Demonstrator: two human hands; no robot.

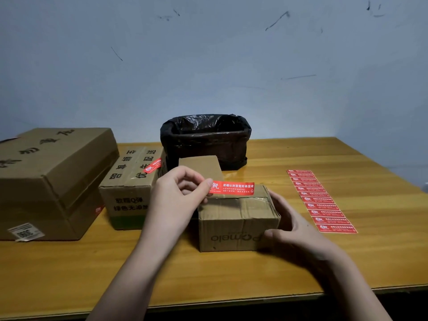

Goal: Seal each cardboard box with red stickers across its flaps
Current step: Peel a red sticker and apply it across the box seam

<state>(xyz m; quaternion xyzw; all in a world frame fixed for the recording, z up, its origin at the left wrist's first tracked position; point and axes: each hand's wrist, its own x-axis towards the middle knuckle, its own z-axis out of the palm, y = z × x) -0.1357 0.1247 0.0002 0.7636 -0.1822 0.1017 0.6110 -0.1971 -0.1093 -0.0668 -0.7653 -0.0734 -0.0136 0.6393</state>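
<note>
A small cardboard box (234,225) printed "Pomelo" upside down sits in the middle of the wooden table (382,251). My left hand (178,195) pinches the left end of a red sticker (234,188) held just above the box's top, near its far edge. Around the box's right side curls my right hand (291,230), thumb on the front face. A sheet of several red stickers (320,200) lies to the right. A medium box (132,188) at the left carries a red sticker (151,166) on its top.
A large cardboard box (51,179) fills the far left. A bin lined with a black bag (206,140) stands at the back against the wall. A small plain box (201,169) sits in front of it.
</note>
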